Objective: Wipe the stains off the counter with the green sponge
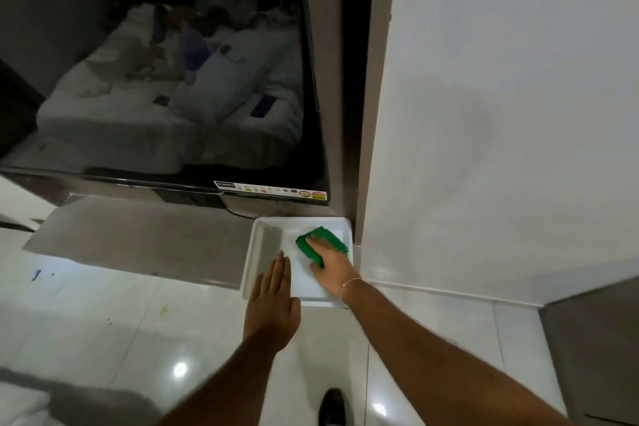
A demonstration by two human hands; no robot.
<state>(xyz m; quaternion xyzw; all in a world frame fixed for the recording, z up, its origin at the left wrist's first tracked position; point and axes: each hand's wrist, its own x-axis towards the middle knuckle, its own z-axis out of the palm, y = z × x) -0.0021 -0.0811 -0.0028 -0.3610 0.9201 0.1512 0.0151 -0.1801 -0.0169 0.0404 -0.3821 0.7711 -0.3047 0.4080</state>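
Observation:
The green sponge lies inside a white tray at the right end of a grey counter ledge. My right hand rests on top of the sponge, fingers curled over its near side. My left hand is flat with fingers straight and together, held over the tray's near left edge and holding nothing. Blue marks and a yellowish spot show on the glossy white surface at the left.
A dark television screen hangs just above the ledge. A white wall stands right of the tray, with a grey cabinet at the lower right. A black shoe shows on the white tiled floor.

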